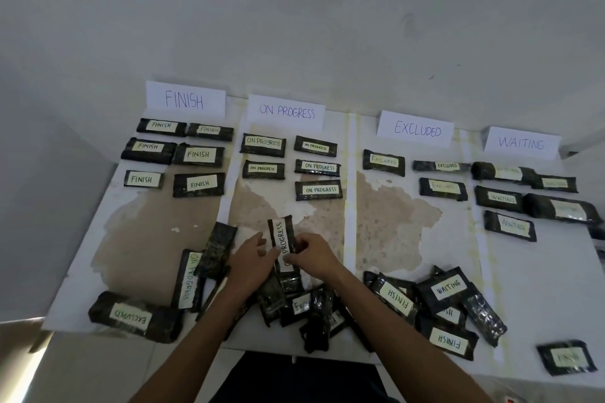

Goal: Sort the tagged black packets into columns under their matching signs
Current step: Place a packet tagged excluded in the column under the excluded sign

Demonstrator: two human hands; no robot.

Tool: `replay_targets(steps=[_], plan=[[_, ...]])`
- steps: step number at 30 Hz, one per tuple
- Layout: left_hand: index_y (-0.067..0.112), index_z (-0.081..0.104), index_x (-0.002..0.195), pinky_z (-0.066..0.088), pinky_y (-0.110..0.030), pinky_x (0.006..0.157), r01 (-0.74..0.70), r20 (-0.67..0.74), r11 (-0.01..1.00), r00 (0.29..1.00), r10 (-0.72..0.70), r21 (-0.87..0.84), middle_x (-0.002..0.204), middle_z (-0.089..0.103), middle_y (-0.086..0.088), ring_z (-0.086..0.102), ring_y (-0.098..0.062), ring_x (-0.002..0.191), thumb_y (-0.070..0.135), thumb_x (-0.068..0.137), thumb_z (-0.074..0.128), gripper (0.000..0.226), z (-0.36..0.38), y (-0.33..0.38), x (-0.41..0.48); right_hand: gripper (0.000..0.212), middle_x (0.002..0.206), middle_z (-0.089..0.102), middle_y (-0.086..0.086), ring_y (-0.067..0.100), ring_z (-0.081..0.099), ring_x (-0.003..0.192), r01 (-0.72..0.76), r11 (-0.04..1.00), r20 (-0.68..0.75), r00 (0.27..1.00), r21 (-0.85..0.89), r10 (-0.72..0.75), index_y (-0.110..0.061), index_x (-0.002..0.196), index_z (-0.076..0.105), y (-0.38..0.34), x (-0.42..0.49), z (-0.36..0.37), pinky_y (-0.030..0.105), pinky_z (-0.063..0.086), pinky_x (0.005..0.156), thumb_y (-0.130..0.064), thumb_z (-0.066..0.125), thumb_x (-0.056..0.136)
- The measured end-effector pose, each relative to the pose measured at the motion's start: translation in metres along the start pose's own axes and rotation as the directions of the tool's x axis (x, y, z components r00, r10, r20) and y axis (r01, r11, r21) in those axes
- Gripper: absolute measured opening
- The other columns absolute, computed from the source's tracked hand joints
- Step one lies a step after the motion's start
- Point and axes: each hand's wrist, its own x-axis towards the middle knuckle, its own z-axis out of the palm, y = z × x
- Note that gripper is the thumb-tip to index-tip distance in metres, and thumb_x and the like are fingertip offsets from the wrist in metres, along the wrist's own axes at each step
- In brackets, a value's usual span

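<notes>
Pointing lengthwise away from the wrists, one black held packet [283, 240] tagged ON PROGRESS was recorded between the two hands. It was grasped by both. The right hand [311, 255] was pinched round its lower right edge, and the left hand [250, 263] was curled against its left edge, fingertips on the white label.

Beyond the hands, four paper signs were ranged along the far side of the table [540, 288]:
- FINISH sign [185, 99], far to the left
- ON PROGRESS sign [286, 111], almost straight ahead
- EXCLUDED sign [416, 129], to the right
- WAITING sign [521, 143], farthest right

Sorted packets were laid flat beneath each: six under FINISH, five under ON PROGRESS, three under EXCLUDED. The number under WAITING could not be counted with certainty at the frame edge.

Under the wrists, an overlapping heap of unsorted packets [314, 314] was noted. Just left of the left hand, a face-down packet [217, 247] was overlapped with a second ON PROGRESS packet [189, 278]. Further left and nearer, an EXCLUDED packet [132, 317] was laid apart. Right of the right forearm, a FINISH packet [397, 298] and a WAITING packet [448, 288] were piled. A lone packet [568, 358] with a faint tag was set well apart, further right.
</notes>
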Motion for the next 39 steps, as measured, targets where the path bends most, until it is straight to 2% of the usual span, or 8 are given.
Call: replay_targets(steps=[4,7,10,14,18,30,34,39], plan=[[0.019,0.059,0.117,0.044,-0.019,0.071,-0.107,-0.018,0.994,0.994,0.106,-0.033,0.104,0.063,0.001,0.060,-0.017,0.095,0.026,0.084,0.064,0.034,0.000,0.018,0.003,0.024,0.079,0.058,0.002,0.016,0.056,0.072,0.101,0.995,0.011,0.995,-0.008,-0.101,-0.016,0.076,0.052,-0.005,-0.007,0.007,0.025,0.048,0.063,-0.015,0.076,0.073],[0.015,0.056,0.121,0.046,-0.025,0.078,-0.126,-0.040,0.991,0.991,0.127,0.037,0.105,0.057,-0.003,0.057,-0.021,0.097,0.027,0.080,0.069,0.045,-0.003,0.023,0.012,0.023,0.078,0.056,-0.008,0.013,0.056,0.077,0.174,0.985,0.029,0.984,-0.019,-0.174,-0.023,0.077,0.053,-0.013,-0.008,0.008,0.011,0.044,0.061,-0.013,0.074,0.075],[0.011,0.055,0.117,0.043,-0.026,0.072,-0.194,-0.033,0.961,0.978,0.204,0.195,0.098,0.050,-0.007,0.054,-0.021,0.088,0.026,0.077,0.069,0.045,-0.009,0.024,0.026,0.025,0.081,0.057,-0.006,0.013,0.057,0.079,0.175,0.985,0.047,0.984,-0.009,-0.174,-0.014,0.099,0.062,-0.016,-0.003,0.003,0.020,0.050,0.071,-0.015,0.074,0.077],[0.006,0.039,0.133,0.047,-0.036,0.086,-0.316,0.043,0.859,0.944,0.327,0.403,0.120,0.047,-0.012,0.049,-0.028,0.107,0.014,0.075,0.069,0.065,-0.021,0.030,0.059,0.037,0.093,0.058,0.000,0.013,0.056,0.079,0.107,0.994,0.037,0.994,0.010,-0.108,-0.012,0.117,0.057,-0.010,0.004,-0.010,0.012,0.045,0.064,-0.017,0.069,0.082],[0.009,0.046,0.126,0.046,-0.040,0.093,-0.408,0.107,0.706,0.896,0.431,0.579,0.123,0.053,-0.012,0.049,-0.029,0.111,0.010,0.072,0.068,0.058,-0.024,0.041,0.104,0.031,0.096,0.060,0.002,0.015,0.059,0.083,0.040,0.999,0.039,0.998,0.008,-0.040,-0.011,0.116,0.057,0.005,0.013,-0.021,0.020,0.048,0.069,-0.016,0.062,0.086],[0.004,0.046,0.131,0.045,-0.041,0.094,-0.451,0.134,0.592,0.855,0.500,0.669,0.122,0.050,-0.017,0.046,-0.032,0.113,0.001,0.080,0.058,0.052,-0.008,0.030,0.143,0.025,0.099,0.064,0.005,0.015,0.060,0.082,-0.009,1.000,0.035,0.999,0.014,0.008,-0.013,0.111,0.062,0.025,0.024,-0.017,0.020,0.048,0.066,-0.014,0.058,0.087],[0.006,0.049,0.130,0.043,-0.046,0.098,-0.426,0.099,0.673,0.879,0.467,0.605,0.129,0.048,-0.017,0.043,-0.034,0.120,0.003,0.077,0.061,0.054,-0.022,0.024,0.128,0.032,0.110,0.058,0.008,0.023,0.055,0.098,0.146,0.958,-0.030,0.987,-0.245,-0.158,-0.010,0.116,0.060,0.016,0.028,-0.009,0.028,0.046,0.084,-0.015,0.059,0.084],[0.011,0.055,0.121,0.045,-0.045,0.088,-0.248,-0.097,0.775,0.925,0.368,0.581,0.120,0.050,-0.016,0.046,-0.035,0.108,0.015,0.071,0.069,0.053,-0.043,-0.003,0.082,0.050,0.126,0.051,0.018,0.036,0.049,0.114,0.292,0.742,-0.038,0.919,-0.604,-0.392,-0.012,0.118,0.057,0.013,0.034,0.014,0.046,0.044,0.092,-0.018,0.068,0.069]])
